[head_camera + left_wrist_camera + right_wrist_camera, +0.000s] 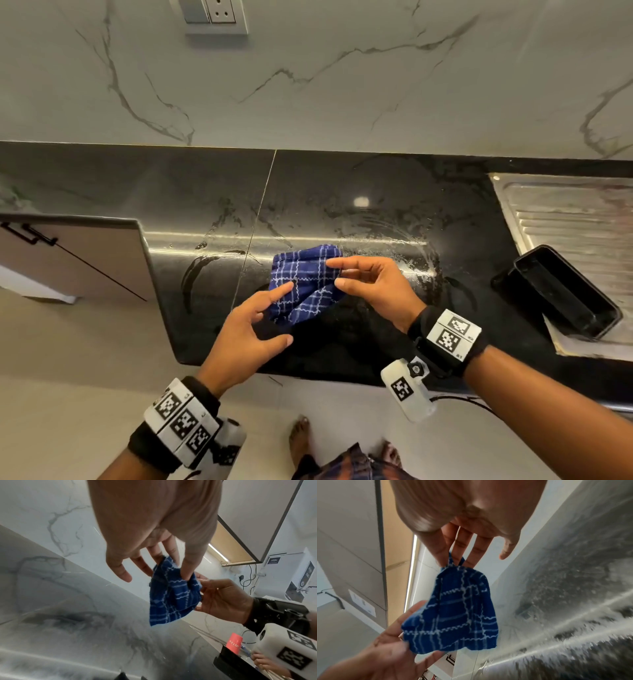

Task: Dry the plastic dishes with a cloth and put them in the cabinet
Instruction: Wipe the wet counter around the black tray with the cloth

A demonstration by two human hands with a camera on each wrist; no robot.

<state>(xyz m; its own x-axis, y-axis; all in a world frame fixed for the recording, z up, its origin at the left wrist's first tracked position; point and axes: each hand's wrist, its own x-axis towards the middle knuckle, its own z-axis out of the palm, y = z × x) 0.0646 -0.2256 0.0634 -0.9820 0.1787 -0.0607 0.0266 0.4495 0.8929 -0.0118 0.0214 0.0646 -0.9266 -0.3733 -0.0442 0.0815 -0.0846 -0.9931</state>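
Above the wet black countertop [376,205] both hands hold a blue checked cloth [305,281]. My left hand [253,318] pinches its lower left part, the index finger on top and the thumb below. In the left wrist view the left thumb [187,573] presses on the cloth [173,599]. My right hand [370,284] pinches the right edge between thumb and fingers; the right wrist view shows a fold of the cloth [458,615] caught between its fingers [458,545]. A black rectangular plastic container [561,294] lies open side up at the right, apart from both hands.
The container rests on the steel drainboard [575,212] of the sink at the right. A lower cabinet door [75,260] stands open at the left. A red cup [234,644] stands near the sink. Water streaks cover the counter's middle. My bare feet [299,442] are on the floor below.
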